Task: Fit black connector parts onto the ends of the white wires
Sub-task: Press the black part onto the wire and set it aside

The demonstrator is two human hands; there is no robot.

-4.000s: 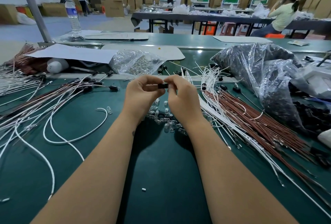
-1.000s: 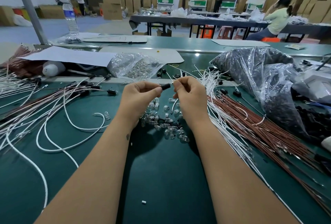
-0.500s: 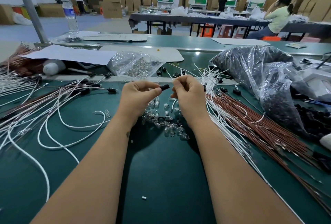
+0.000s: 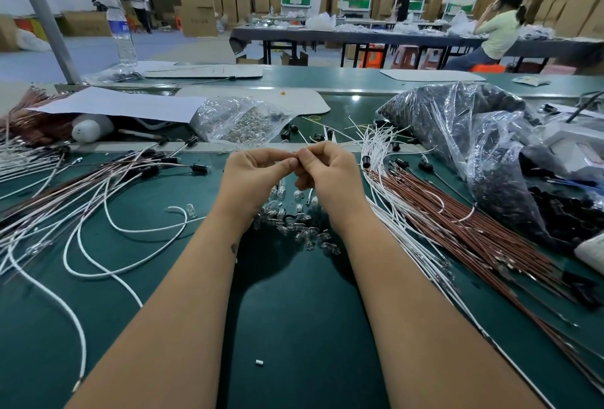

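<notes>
Hands meet above the middle of the green bench (image 4: 294, 327). Your left hand (image 4: 258, 176) has its fingers curled inward, thumb and forefinger pinched at the meeting point. Your right hand (image 4: 330, 173) mirrors it, fingers curled, fingertips pinching against those of the left. A tiny reddish-metal tip (image 4: 296, 156) shows between the two pinches; what either hand holds beyond that is too hidden to tell, and no black connector part is visible in the grip.

White wires (image 4: 385, 160) fan out just to your right, beside a bundle of brown wires (image 4: 457, 222) running toward the near right edge. Loose black connector parts (image 4: 400, 163) lie scattered among the upper ends of those wires, and a large clear bag of black parts (image 4: 457, 121) sits farther right. To your left lies a spread of finished wires (image 4: 98, 180), several ending in black connectors (image 4: 200, 168), with loose white loops (image 4: 108, 238) nearer you.

Directly under your hands lies a heap of small clear glass bulbs (image 4: 294, 222). A clear bag of bulbs (image 4: 242, 124) rests beyond your hands, partly under a white sheet (image 4: 114, 104). A water bottle (image 4: 121, 36) stands at the far left.
</notes>
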